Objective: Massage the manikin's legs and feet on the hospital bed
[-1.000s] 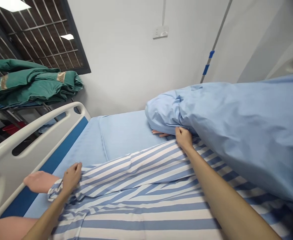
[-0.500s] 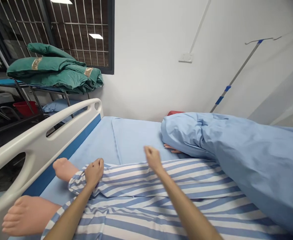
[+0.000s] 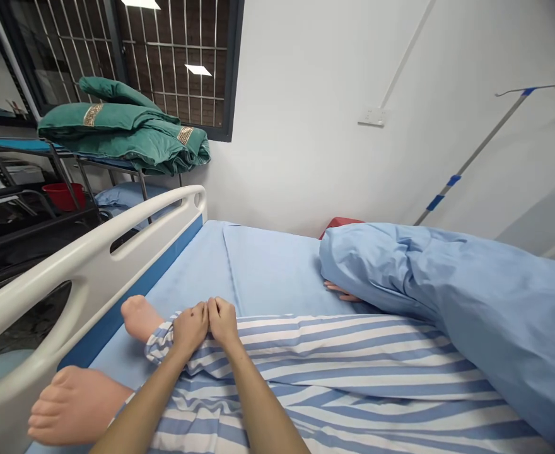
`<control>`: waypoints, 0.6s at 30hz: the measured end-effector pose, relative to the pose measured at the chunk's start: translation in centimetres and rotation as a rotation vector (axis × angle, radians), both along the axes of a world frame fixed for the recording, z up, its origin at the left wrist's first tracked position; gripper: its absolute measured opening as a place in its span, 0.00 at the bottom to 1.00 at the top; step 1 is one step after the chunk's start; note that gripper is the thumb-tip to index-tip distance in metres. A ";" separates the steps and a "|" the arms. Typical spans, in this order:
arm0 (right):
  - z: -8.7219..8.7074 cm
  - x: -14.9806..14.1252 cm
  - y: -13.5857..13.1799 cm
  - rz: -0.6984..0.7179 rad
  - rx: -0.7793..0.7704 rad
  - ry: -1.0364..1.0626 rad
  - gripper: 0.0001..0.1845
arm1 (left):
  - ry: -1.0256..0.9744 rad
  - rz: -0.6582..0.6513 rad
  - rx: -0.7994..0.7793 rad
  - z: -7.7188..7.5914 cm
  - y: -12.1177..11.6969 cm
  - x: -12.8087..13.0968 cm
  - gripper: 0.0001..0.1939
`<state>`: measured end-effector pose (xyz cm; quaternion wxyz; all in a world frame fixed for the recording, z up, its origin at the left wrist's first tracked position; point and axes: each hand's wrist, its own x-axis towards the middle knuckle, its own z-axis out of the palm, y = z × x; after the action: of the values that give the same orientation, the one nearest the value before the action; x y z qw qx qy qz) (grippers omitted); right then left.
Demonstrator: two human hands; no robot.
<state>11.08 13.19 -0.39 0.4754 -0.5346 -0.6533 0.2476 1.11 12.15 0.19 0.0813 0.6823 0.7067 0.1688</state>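
Observation:
A pair of blue-and-white striped trousers (image 3: pixel 344 343) covers two legs lying on the bed. My left hand (image 3: pixel 191 326) is closed on the trouser leg farther from me, just above its cuff. Right beside it, knuckles touching, my right hand (image 3: pixel 223 320) is closed on the same trouser leg. Fingertips of both hands are hidden underneath. Two smooth, manikin-like feet stick out of the cuffs: the far foot (image 3: pixel 140 317) and the near foot (image 3: pixel 76 407). A blue quilt (image 3: pixel 448 271) is folded back over the upper body, and fingers of a manikin-like hand (image 3: pixel 341 292) show below its edge.
A white bed end board (image 3: pixel 93 265) rises at the left, beyond the feet. Light blue sheet (image 3: pixel 277 268) covers the mattress. Green folded quilts (image 3: pixel 130 132) lie on a rack by the barred window. An IV pole (image 3: pixel 476 151) stands at the right by the wall, near a red object (image 3: pixel 341 222).
My right hand has come down and left from above the trousers onto the trouser leg beside my left hand. The left hand stays near the cuff. The view has shifted slightly left.

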 end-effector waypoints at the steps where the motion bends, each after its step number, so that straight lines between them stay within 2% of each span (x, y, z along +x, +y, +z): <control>1: 0.1 0.0 0.0 0.000 0.001 0.014 0.21 | -0.088 0.004 0.019 0.3 0.2 -0.1 0.18; 5: 0.4 -0.3 0.2 0.003 0.001 0.111 0.21 | -0.476 0.046 0.159 3.2 1.3 0.4 0.18; 7: 0.4 -0.3 0.3 0.001 -0.010 0.176 0.21 | -0.711 0.059 0.210 4.8 1.9 1.5 0.19; 9: 0.4 -0.2 0.4 0.007 -0.024 0.235 0.20 | -0.984 0.073 0.243 5.6 2.3 2.9 0.18; 10: 0.4 -0.1 0.5 0.010 -0.028 0.260 0.20 | -1.074 0.096 0.257 5.6 2.4 3.6 0.17; 12: 0.4 0.0 0.5 -0.009 -0.042 0.305 0.20 | -1.083 0.163 0.282 4.4 2.3 4.6 0.17; 14: 0.5 0.2 0.6 -0.042 -0.063 0.349 0.20 | -0.997 0.211 0.295 2.4 1.9 5.0 0.16; 16: 0.6 0.3 0.6 -0.058 -0.085 0.393 0.19 | -0.877 0.201 0.288 0.6 1.5 5.0 0.16; 18: 0.6 0.3 0.7 -0.056 -0.101 0.424 0.19 | -0.744 0.171 0.265 -0.6 1.3 4.9 0.16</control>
<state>11.36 13.87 0.18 0.5817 -0.5117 -0.5103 0.3735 6.00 13.43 -0.37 0.2286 0.5179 0.6553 0.5002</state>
